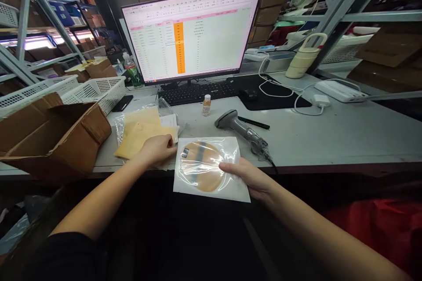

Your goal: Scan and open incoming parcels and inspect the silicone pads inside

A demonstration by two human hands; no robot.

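Observation:
My right hand grips the right edge of a clear plastic packet that holds a round tan pad with a grey strap; the packet overhangs the table's front edge. My left hand is curled with its fingers closed on the near corner of a stack of yellow padded envelopes just left of the packet. A grey handheld barcode scanner lies on the table right behind the packet.
An open cardboard box sits at the left, with white plastic baskets behind it. A monitor showing a spreadsheet, a keyboard, a small bottle, a black pen and a mouse pad fill the back. Metal shelving stands on both sides.

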